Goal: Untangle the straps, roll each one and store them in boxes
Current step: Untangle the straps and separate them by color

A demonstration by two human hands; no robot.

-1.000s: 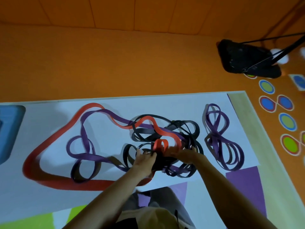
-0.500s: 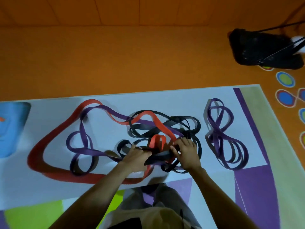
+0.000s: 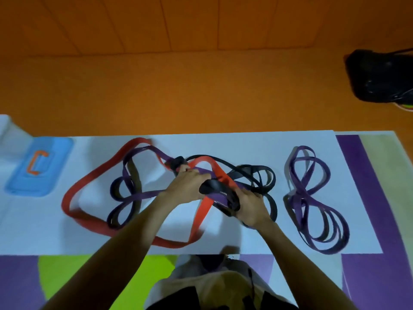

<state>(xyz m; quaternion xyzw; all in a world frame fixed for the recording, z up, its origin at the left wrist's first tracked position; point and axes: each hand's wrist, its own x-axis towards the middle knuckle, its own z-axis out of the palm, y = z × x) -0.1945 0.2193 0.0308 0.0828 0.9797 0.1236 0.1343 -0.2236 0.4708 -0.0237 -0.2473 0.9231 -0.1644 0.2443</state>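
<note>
Head view: one downward look at a white sheet [image 3: 223, 142] laid over a floor mat with purple and lime-green patches, orange floor beyond.
Left hand [image 3: 186, 183]: closed around a black strap [image 3: 214, 186] at the middle of the tangle; fingers curled over the band, knuckles up.
Right hand [image 3: 250, 206]: closed on the same black strap just to the right, gripping a bunched fold of it at the thumb side.
Black strap: a short length runs between the two hands, lifted slightly off the sheet; its further loops lie spread to the right of the hands.
Red strap [image 3: 89, 184]: a wide loop lying flat to the left and near edge of the tangle; one run crosses beneath the hands.
Purple strap in tangle [image 3: 143, 195]: looped in figure-eight shapes left of the hands, interwoven with the red and black bands.
Separate purple strap [image 3: 312, 198]: lies on the right of the sheet, well apart from the tangle, in loose overlapping loops, touching no other band.
Blue box [image 3: 38, 166]: at the far left of the sheet, orange handle on its lid, lid on.
Black bag [image 3: 380, 79]: on the orange floor, upper right.
Blur: motion softens the strap edges near the hands; exact crossings there cannot be told.
</note>
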